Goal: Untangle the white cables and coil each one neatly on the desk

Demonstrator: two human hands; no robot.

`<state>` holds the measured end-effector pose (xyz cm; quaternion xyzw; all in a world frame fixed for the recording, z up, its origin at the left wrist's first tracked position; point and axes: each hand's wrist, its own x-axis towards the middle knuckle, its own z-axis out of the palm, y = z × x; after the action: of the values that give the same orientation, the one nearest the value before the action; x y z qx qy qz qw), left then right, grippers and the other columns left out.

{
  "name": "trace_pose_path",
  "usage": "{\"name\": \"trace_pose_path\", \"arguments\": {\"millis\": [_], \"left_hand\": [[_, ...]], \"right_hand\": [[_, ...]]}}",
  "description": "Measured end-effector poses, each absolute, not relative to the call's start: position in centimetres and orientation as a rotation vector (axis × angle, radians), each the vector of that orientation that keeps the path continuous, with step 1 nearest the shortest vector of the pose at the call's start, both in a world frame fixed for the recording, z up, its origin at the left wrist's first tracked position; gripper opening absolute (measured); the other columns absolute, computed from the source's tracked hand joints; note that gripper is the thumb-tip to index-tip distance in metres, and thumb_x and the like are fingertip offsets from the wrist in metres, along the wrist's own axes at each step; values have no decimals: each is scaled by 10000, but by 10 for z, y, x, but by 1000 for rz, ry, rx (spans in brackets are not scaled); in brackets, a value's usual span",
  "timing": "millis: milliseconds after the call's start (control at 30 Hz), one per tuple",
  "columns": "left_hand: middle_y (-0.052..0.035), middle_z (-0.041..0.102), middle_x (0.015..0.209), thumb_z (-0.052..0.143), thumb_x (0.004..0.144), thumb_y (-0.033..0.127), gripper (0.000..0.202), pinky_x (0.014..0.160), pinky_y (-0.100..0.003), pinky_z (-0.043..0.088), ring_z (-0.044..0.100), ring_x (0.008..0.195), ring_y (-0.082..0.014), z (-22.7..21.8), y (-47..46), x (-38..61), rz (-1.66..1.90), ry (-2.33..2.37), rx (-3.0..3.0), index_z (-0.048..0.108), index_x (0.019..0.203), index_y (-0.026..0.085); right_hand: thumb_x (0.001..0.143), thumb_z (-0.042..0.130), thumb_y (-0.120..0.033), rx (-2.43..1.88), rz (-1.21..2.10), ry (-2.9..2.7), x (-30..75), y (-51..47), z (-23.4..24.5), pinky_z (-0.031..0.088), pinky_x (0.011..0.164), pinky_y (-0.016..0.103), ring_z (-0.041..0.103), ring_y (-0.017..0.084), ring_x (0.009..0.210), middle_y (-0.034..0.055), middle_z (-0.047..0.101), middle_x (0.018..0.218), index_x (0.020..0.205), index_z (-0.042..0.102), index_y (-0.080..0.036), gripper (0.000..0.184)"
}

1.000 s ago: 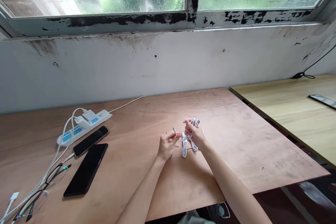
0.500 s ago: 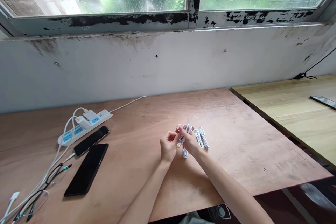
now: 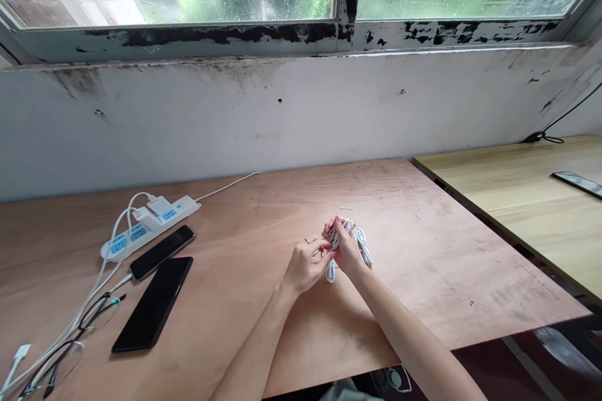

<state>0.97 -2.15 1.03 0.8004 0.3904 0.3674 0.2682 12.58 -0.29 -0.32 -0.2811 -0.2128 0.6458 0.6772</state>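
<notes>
My right hand [image 3: 347,254] grips a coiled bundle of white cable [image 3: 335,238], its fingers wrapped around the loops. My left hand [image 3: 305,265], with a ring on one finger, pinches at the near left side of that bundle; its fingertips are partly hidden against the cable. Just right of the right hand, another white cable coil [image 3: 362,243] lies on the table. A smaller white loop [image 3: 330,272] shows below the hands. Beyond them is a thin wire-like strand [image 3: 345,209].
At left stand a white power strip [image 3: 150,229] with plugged-in chargers, a smaller phone [image 3: 162,252], a larger black phone [image 3: 153,304] and eyeglasses [image 3: 96,313] among white cables. A lighter wooden table [image 3: 527,200] adjoins on the right, with a dark flat device [image 3: 578,183] on it.
My left hand has turned and moved its fingers in against the bundle's near side. My right hand has shifted slightly right and raised the bundle's angle, now covering part of the coils beside it.
</notes>
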Motion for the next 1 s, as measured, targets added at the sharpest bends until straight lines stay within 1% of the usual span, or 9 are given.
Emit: {"name": "trace_pose_path", "arguments": {"millis": [233,300,467,633,700,767,833,867,1000], "left_hand": [[-16,617,800,567,801,187,65,679,-210,466,576,719,-103,3,-24,14,1156,1040,2018,630,815,192],[-20,610,793,583,795,228,68,640,-199,474,575,691,-98,2,-25,16,1196,1015,1892,637,797,187],[-20,591,810,612,766,377,211,548,-201,487,577,586,-86,1,-26,21,1203,964,1542,614,803,170],[7,604,678,645,717,453,310,504,-194,469,583,534,-97,4,-27,24,1159,996,1309,577,812,166],[0,617,655,660,703,451,316,486,-192,456,580,518,-101,3,-27,26,1153,1023,1310,588,792,157],[-8,621,627,664,703,431,293,476,-194,440,572,505,-103,1,-27,26,1164,1058,1364,610,746,146],[-13,624,608,648,724,403,258,494,-204,438,563,508,-105,-2,-27,26,1201,1113,1447,635,715,146],[-16,630,615,635,739,386,236,514,-214,443,561,521,-108,-3,-27,26,1218,1147,1511,648,713,152],[-37,645,722,555,806,337,186,675,-275,466,570,715,-153,-3,-29,22,1252,1266,1902,670,752,200]], "right_hand": [[709,647,-502,-630,1421,-466,125,-1,-3,389,531,215,436,87,558,-25,489,650,671,534,-195,329],[718,614,-548,-633,1416,-485,124,-1,-4,383,514,219,428,92,541,-25,491,637,680,535,-207,352],[710,565,-630,-599,1460,-471,123,-1,-6,379,489,224,446,104,541,-16,503,633,685,541,-221,411],[686,543,-682,-553,1490,-456,124,-3,-7,367,451,229,438,103,513,-13,520,671,785,597,-241,455],[652,611,-647,-571,1490,-529,125,-6,-7,370,458,227,433,98,518,-11,529,702,825,617,-237,445],[613,711,-539,-617,1493,-669,125,-8,-7,375,481,222,436,96,540,-11,527,704,814,628,-222,385],[602,758,-433,-673,1468,-795,123,-9,-6,373,508,216,435,96,563,-14,514,683,743,619,-202,304],[619,750,-418,-697,1438,-824,122,-9,-6,369,518,216,430,96,568,-15,505,668,695,602,-194,279],[738,616,-506,-766,1303,-814,118,-8,-7,342,525,226,384,95,537,-20,450,596,581,524,-183,370]]}}
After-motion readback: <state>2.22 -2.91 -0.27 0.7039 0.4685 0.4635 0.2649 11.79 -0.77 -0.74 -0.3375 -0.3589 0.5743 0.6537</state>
